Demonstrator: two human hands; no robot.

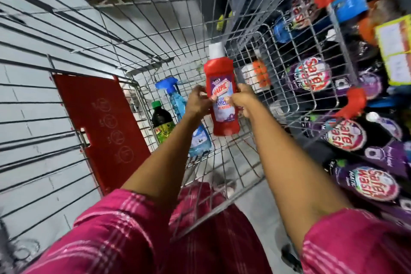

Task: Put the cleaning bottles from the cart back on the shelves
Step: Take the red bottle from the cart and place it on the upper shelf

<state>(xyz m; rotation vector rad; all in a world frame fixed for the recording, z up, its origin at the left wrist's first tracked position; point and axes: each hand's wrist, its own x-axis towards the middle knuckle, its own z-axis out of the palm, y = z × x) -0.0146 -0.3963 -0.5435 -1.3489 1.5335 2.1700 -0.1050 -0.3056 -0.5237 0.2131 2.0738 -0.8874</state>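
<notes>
A red Harpic bottle (222, 87) with a white cap is held upright above the wire cart (138, 29). My left hand (199, 101) grips its left side and my right hand (243, 101) grips its right side, fingers over the label. Lower in the cart lies a blue spray bottle (178, 104) with a blue trigger, its base partly hidden by my left arm. Beside it stands a dark bottle with a green cap (161, 121).
The cart's red flap (100, 127) hangs at the left. Shelves on the right carry purple Safewash bottles (311, 77) and other packs behind the cart's wire side. An orange and white pack (255, 73) sits beyond the mesh. Grey floor tiles lie to the left.
</notes>
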